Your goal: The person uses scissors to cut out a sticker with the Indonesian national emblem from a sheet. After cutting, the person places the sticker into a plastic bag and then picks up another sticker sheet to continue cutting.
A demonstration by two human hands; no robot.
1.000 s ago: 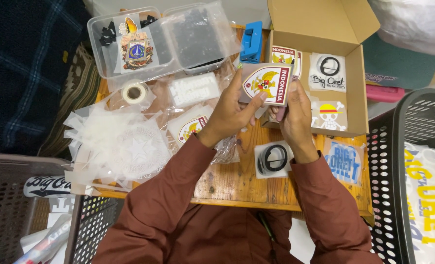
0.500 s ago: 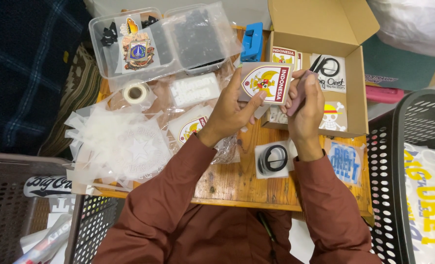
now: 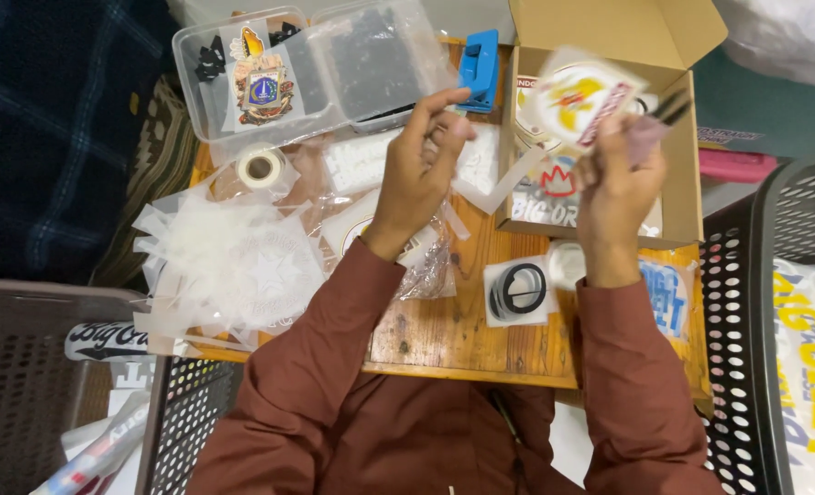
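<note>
My right hand (image 3: 614,174) holds a shield-shaped patch (image 3: 579,97) in a clear sleeve, raised and blurred over the open cardboard box (image 3: 682,197). My left hand (image 3: 423,156) hovers over the small wooden table (image 3: 453,330), its fingertips pinched on a thin white backing strip (image 3: 503,188) that trails toward the box. Under that hand lie clear plastic bags (image 3: 426,266) and another packed patch. A round black-and-white sticker (image 3: 515,291) lies between my forearms.
A clear plastic container (image 3: 306,69) with badges stands at the back left, a blue tool (image 3: 479,69) beside it. A tape roll (image 3: 261,168) and a heap of clear sleeves (image 3: 233,266) lie left. Black baskets (image 3: 755,312) flank the table.
My right hand has lifted the patch up and to the right over the box. My left hand has let go of the patch and pulled away left, drawing off the white strip.
</note>
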